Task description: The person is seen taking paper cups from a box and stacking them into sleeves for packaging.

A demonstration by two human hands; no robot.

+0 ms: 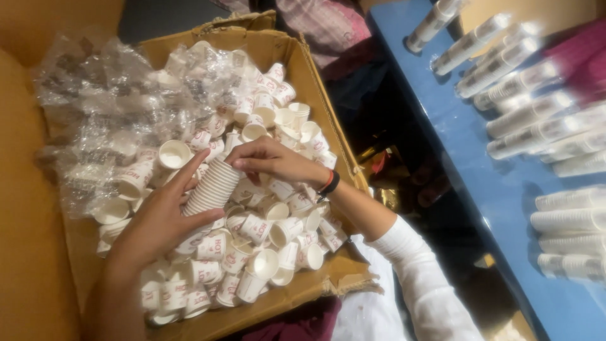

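My left hand (158,218) grips a nested stack of small white paper cups (213,187), holding it at a slant over the box. At the stack's upper end, my right hand (268,161) pinches the topmost cup; a red and black band circles that wrist, with a white sleeve further up. Below both hands lies a cardboard box (315,82) filled with several loose white paper cups (265,230) with red print.
Crumpled clear plastic wrap (95,107) covers the box's left and far part. On the right, a blue table (470,164) carries several wrapped sleeves of stacked cups (536,129). An orange surface (25,252) borders the box on the left.
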